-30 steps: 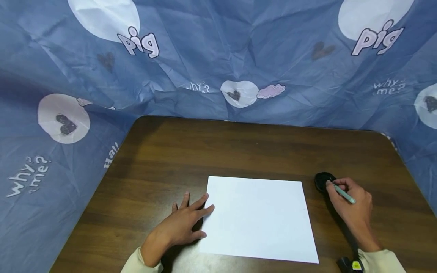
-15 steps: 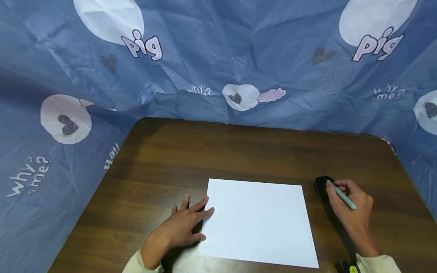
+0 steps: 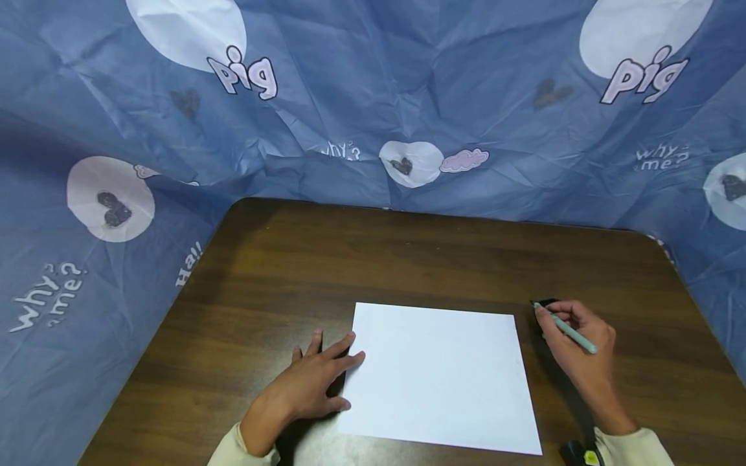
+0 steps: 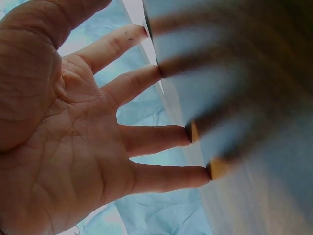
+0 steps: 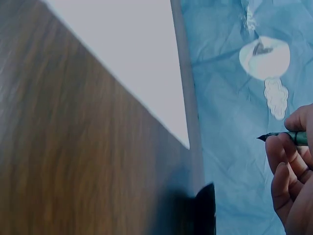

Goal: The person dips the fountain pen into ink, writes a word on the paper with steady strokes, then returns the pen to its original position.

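A blank white sheet of paper (image 3: 437,378) lies on the wooden table. My left hand (image 3: 305,385) is spread at its left edge, with index finger and thumb tips on the sheet; in the left wrist view its fingers (image 4: 156,176) are straight. To the right of the paper, my right hand (image 3: 583,346) pinches a mint-green pen (image 3: 577,338) between thumb and fingers. The pen's dark pointed tip (image 5: 263,137) shows in the right wrist view, apart from the paper. Behind that hand is a small black object (image 3: 546,301), mostly hidden.
The brown table (image 3: 408,252) stretches beyond the paper to a blue printed cloth (image 3: 326,97) at the back and left. A black strap-like piece with a yellow patch (image 3: 590,457) sits by the right sleeve. A dark shape (image 5: 206,210) rises low in the right wrist view.
My right hand has moved left with the pen, from over the black object toward the paper's right edge. The left hand stays in place.
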`<state>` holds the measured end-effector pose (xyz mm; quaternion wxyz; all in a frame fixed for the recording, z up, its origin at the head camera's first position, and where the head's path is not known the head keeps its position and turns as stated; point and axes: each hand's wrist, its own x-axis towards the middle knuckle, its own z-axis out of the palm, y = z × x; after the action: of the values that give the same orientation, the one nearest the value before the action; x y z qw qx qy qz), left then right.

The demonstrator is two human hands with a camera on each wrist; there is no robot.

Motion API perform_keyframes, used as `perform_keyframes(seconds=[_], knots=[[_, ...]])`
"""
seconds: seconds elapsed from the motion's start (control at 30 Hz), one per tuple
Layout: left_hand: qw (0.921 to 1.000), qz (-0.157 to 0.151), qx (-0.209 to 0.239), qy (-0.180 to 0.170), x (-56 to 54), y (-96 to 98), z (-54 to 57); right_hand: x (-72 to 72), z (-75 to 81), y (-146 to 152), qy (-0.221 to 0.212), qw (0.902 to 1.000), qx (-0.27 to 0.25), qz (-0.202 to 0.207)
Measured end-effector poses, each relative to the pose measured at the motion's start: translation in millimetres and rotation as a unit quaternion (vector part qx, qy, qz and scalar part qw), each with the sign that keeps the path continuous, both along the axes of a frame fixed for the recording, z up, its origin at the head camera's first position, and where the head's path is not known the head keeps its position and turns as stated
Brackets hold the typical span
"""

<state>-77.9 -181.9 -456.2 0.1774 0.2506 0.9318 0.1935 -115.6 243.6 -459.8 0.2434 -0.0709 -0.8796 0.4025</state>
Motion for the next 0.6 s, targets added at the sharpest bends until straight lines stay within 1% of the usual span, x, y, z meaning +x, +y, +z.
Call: perform_keyframes(seconds=[0.17, 0.43, 0.6], knots=[[1.0, 0.006, -0.004, -0.003, 1.1, -0.4, -1.0, -5.2, 1.0, -15.2, 0.01, 0.9995, 0.008, 0.029], [1.0, 0.0, -0.003, 0.001, 0.7, -0.3, -0.4, -12.3, 4.9, -47.7, 0.013, 0.9966, -0.013, 0.081], [0.9999, 0.003, -0.007, -0.007, 0.7, 0.9, -1.2, -16.5, 5.1, -68.6, 0.037, 0.9896, -0.013, 0.139]])
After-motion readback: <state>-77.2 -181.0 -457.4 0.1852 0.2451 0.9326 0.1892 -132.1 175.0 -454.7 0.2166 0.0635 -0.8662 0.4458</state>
